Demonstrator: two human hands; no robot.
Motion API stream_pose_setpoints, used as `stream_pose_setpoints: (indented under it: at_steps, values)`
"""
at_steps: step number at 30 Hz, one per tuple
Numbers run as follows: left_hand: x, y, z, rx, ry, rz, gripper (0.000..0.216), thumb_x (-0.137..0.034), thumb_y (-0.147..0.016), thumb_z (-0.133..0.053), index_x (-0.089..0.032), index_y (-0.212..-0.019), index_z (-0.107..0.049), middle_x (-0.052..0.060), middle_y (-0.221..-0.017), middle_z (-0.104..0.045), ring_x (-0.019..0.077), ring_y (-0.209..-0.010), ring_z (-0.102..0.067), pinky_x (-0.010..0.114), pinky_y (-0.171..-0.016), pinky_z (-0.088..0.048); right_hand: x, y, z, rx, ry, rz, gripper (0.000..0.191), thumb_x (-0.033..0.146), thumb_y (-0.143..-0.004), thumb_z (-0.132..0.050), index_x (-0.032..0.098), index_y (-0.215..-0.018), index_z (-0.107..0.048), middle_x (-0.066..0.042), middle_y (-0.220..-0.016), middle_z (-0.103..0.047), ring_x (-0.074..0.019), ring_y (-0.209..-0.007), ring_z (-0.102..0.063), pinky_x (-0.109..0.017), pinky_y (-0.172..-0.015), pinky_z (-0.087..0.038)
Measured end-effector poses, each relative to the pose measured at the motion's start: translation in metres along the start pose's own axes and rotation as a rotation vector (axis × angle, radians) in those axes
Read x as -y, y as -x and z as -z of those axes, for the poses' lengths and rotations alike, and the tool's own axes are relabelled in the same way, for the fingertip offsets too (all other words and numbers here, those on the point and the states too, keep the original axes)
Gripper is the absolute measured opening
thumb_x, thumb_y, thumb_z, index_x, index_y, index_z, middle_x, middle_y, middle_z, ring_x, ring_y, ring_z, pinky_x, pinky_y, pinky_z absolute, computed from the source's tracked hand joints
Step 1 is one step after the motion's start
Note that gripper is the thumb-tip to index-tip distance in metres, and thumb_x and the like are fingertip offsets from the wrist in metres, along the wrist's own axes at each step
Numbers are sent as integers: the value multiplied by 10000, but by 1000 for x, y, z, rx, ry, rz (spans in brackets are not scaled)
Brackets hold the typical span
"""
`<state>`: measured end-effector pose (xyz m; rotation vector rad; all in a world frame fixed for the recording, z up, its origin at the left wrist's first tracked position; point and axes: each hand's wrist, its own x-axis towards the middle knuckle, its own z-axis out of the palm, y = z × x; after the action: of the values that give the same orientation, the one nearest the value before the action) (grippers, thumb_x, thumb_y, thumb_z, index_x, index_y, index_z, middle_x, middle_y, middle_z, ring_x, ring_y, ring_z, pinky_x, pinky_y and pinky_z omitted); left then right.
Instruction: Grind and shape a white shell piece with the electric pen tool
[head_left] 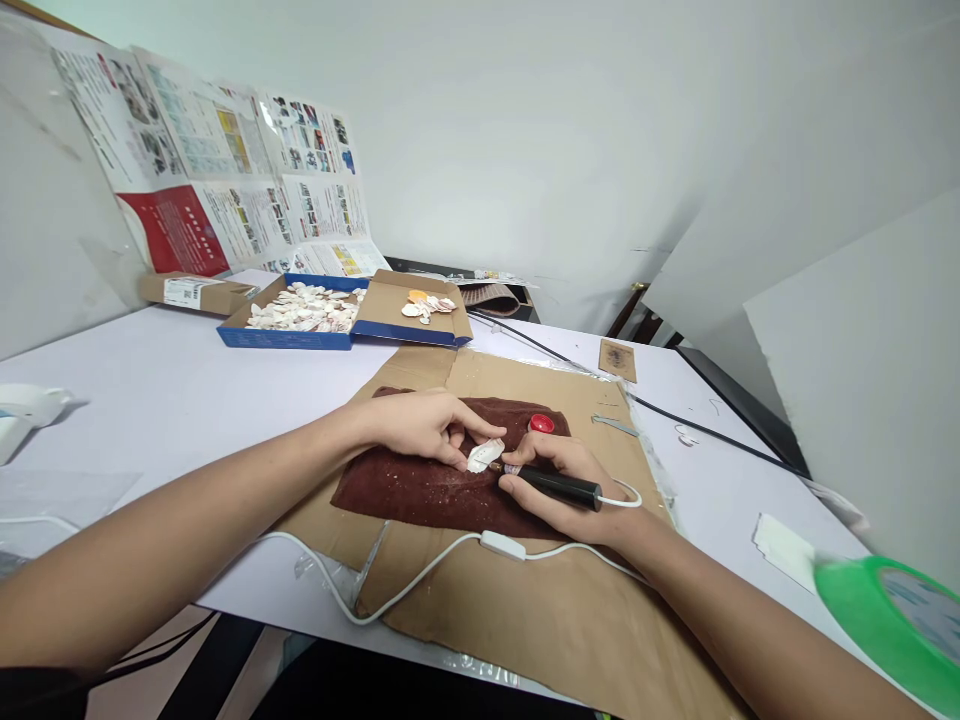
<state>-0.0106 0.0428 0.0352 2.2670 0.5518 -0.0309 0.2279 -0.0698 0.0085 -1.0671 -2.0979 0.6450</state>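
Note:
My left hand (431, 428) pinches the edge of a small white shell-like piece (485, 455) with thumb and forefinger, over a dark brown cloth (420, 495). In my right hand (566, 480) is a black corded engraving pen (559, 485), its tip touching or very close to the piece's inner face. A white cord leaves the pen's rear end. Just beyond my right hand, a red cap (541, 424) sits on the cloth. Pale crumbs are scattered over the cloth.
Flattened cardboard (585, 620) lies under the cloth. An inline switch (502, 545) on the white cord rests in front. Behind stands a blue box (285, 340) of similar pieces, several more on its lid (375, 310). Metal tweezers (615, 425) and green tape (862, 610) lie rightward.

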Motion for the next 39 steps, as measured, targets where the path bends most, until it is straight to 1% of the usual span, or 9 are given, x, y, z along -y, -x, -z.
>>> stream_pose_setpoints:
  at_steps: [6, 12, 17, 24, 29, 32, 35, 39]
  values:
    - [1, 0, -1, -15, 13, -6, 678, -259, -887, -772, -242, -1537, -580, -29, -795, -674, 127, -718, -605, 229, -689, -414, 4, -1, -2, -19, 17, 10, 220, 268, -924, -686, 228, -769, -534, 36, -682, -584, -122, -604, -481, -274, -589, -408]
    - [0, 1, 0, -6, 6, -8, 708, -178, -853, -727, -248, -1542, -577, -30, -807, -670, 112, -688, -579, 216, -664, -415, 4, -1, -2, -17, 29, 17, 200, 272, -926, -683, 228, -785, -549, 18, -703, -622, -131, -613, -505, -274, -578, -424]
    - [1, 0, -2, -22, 23, -16, 713, -153, -832, -718, -226, -1530, -591, -24, -804, -672, 112, -689, -588, 210, -661, -429, 8, -1, -2, -22, 51, 37, 215, 271, -931, -676, 229, -774, -535, 21, -691, -623, -126, -589, -493, -274, -579, -438]
    - [2, 0, -4, -41, 21, -10, 720, -141, -814, -725, -235, -1518, -605, -25, -814, -683, 114, -698, -598, 213, -666, -432, 13, -1, -6, -34, 115, 106, 152, 239, -935, -666, 231, -826, -560, 24, -700, -621, -133, -612, -550, -275, -629, -477]
    - [0, 1, -4, -49, 19, -2, 721, -135, -813, -724, -230, -1517, -605, -26, -809, -683, 114, -697, -599, 216, -668, -432, 15, -2, -9, -41, 132, 135, 111, 222, -932, -658, 228, -859, -575, 12, -729, -654, -128, -609, -574, -258, -609, -484]
    - [-2, 2, -4, -53, 7, -3, 722, -133, -808, -721, -225, -1515, -608, -30, -798, -676, 112, -689, -590, 211, -660, -424, 19, -1, -12, -41, 135, 135, 113, 205, -923, -655, 232, -857, -567, 2, -746, -679, -129, -606, -593, -253, -597, -492]
    - [-4, 2, -3, -52, -5, -7, 726, -121, -801, -715, -225, -1513, -611, -34, -791, -672, 111, -688, -588, 209, -660, -420, 20, -2, -15, -55, 139, 165, 114, 185, -913, -647, 239, -866, -558, -2, -770, -696, -134, -623, -614, -254, -611, -504]
    - [-3, 2, -4, -56, -19, -25, 712, -124, -809, -703, -223, -1508, -616, -34, -785, -672, 111, -683, -590, 206, -655, -412, 19, -3, -18, -71, 153, 176, 117, 177, -911, -633, 245, -863, -551, 6, -769, -693, -132, -625, -613, -252, -612, -498]
